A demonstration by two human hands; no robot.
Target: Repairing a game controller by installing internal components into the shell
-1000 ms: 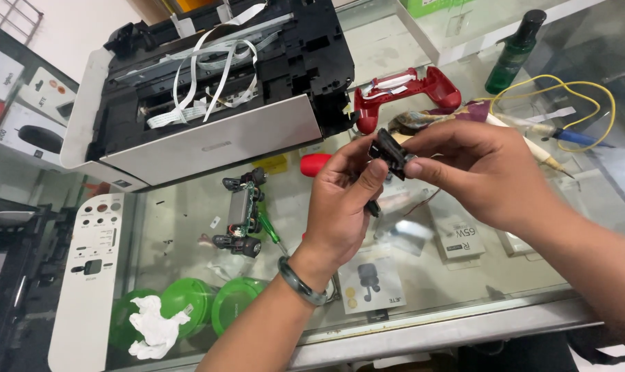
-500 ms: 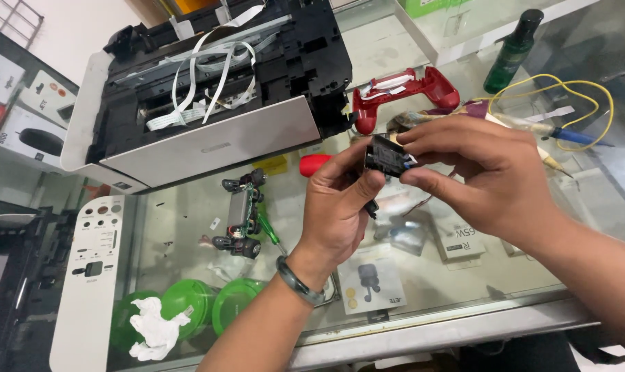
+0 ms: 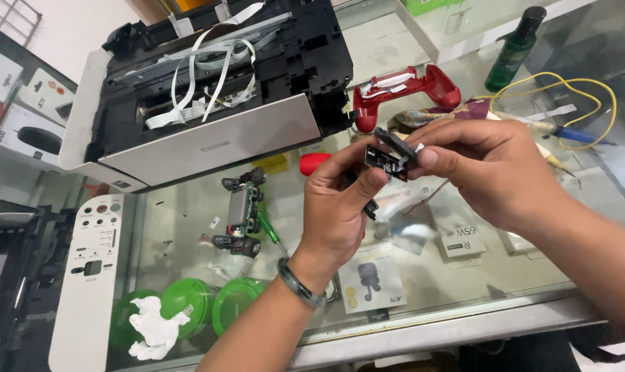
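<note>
Head view: we hold a small black component (image 3: 388, 157) above the glass counter (image 3: 505, 275). Our left hand (image 3: 340, 207) and right hand (image 3: 491, 172) both pinch it with fingertips closed, before the opened printer (image 3: 216, 103) and red controller shell (image 3: 405, 89).

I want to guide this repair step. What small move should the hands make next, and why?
Probably press the black flap down with the right hand, since it stands tilted up from the small black part that the left hand pinches above the glass counter.
</note>
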